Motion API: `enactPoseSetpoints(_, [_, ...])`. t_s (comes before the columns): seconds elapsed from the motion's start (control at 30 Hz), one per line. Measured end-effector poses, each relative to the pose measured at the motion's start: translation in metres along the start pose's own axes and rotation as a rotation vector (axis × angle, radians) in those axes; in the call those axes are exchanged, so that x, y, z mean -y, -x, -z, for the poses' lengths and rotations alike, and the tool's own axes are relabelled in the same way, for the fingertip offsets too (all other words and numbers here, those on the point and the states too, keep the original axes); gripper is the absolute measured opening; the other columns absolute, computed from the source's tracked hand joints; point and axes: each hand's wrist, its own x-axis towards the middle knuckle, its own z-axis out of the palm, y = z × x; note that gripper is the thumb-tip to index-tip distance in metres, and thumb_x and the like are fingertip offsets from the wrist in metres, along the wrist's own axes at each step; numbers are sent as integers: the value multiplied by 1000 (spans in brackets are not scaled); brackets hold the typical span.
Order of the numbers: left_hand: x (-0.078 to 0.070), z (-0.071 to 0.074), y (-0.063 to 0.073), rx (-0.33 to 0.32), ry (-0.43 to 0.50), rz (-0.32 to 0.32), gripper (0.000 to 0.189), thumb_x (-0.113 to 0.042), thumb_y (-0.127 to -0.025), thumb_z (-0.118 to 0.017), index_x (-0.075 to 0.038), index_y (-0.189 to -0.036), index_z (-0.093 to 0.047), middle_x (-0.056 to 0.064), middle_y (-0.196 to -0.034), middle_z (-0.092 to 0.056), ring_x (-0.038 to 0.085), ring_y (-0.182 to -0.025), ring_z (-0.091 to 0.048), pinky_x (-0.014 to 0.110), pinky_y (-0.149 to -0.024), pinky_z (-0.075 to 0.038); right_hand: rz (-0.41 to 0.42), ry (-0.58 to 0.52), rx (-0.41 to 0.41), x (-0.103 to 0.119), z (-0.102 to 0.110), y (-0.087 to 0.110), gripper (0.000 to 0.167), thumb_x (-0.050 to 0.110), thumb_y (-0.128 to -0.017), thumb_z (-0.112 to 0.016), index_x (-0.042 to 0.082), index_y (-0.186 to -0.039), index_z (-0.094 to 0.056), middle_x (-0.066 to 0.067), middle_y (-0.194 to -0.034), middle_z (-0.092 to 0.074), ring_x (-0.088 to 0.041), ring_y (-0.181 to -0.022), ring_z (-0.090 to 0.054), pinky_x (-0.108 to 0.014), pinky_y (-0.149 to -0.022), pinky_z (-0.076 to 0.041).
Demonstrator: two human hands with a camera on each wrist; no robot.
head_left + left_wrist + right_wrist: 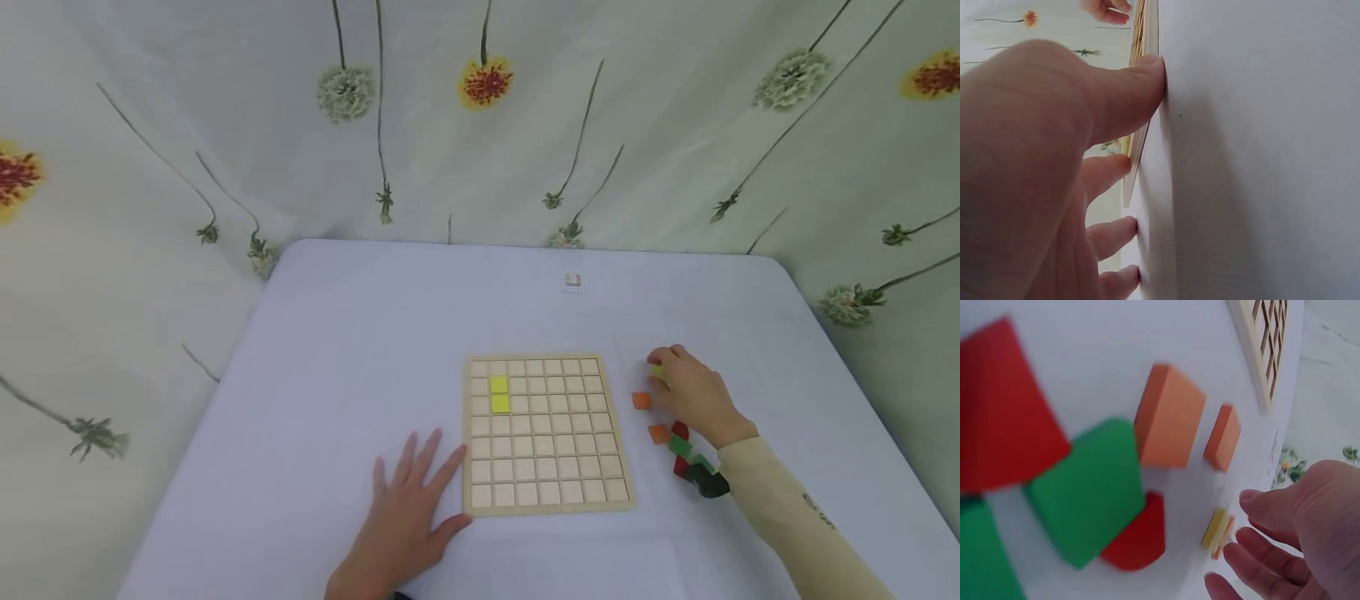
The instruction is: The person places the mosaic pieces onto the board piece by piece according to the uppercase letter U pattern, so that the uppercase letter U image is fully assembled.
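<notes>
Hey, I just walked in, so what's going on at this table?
Someone is working with small colored tiles and a square grid board. Their right hand is at a loose yellow tile; whether it touches it yet is unclear. The left hand is spread on the table, thumb and index finger at the board's left edge. Two yellow tiles sit in adjoining squares of the board, while orange, red and green tiles lie to its right.
</notes>
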Motion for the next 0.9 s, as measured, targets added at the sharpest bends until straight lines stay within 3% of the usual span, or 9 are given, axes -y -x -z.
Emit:
enactPoseSetpoints(0.4, [2, -2, 2, 0, 13, 4, 82, -54, -86, -75, -32, -157, -39, 9, -169, -27, 44, -155, -22, 82, -110, -20, -66, 8, 24, -12, 0, -1, 32, 7, -93, -68, -5, -121, -62, -23, -113, -63, -29, -86, -61, -51, -81, -59])
enactPoseSetpoints(0.73, [2, -2, 1, 4, 6, 2, 82, -54, -87, -74, -33, -157, -38, 9, -169, -27, 43, -155, -22, 82, -111, -19, -51, 6, 27, -14, 0, 0, 23, 5, -91, -69, -5, -112, -64, -19, -105, -64, -27, -85, -61, -49, -79, -58])
enactPoseSetpoints(0.9, [1, -1, 1, 7, 8, 3, 82, -54, -87, -74, -33, -157, -38, 9, -169, -27, 43, -155, -22, 82, -111, -19, -59, 36, 29, -13, -3, 0, 26, 4, -91, -71, -6, -114, -62, -20, -105, -64, -28, -88, -62, -49, -82, -58])
